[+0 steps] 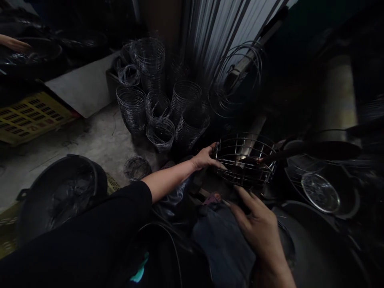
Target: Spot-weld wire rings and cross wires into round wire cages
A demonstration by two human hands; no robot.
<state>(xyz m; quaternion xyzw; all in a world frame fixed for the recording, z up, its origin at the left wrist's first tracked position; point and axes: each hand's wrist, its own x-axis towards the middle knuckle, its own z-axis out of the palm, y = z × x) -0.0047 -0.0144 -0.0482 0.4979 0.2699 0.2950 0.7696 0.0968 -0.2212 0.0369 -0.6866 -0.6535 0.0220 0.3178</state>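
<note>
A round wire basket (237,160) of bent metal rods is in front of me, right of centre. My left hand (205,158) grips its left side, thumb along the near wires and fingers behind the edge. Nearer to me, my right hand (256,220) is held just below the basket, fingers stretched and thumb apart, with nothing in it. Whether a fingertip touches the basket's lower edge I cannot tell. A dark rod with a reddish tip (270,157) reaches across the basket's right side.
Stacks of wire rings (160,132) stand on the concrete floor ahead. Black tubs (97,176) flank me; the right one (312,236) is large. A yellow crate (33,116) sits far left, near another person's hand (15,43). Wire loops (255,60) hang on a post.
</note>
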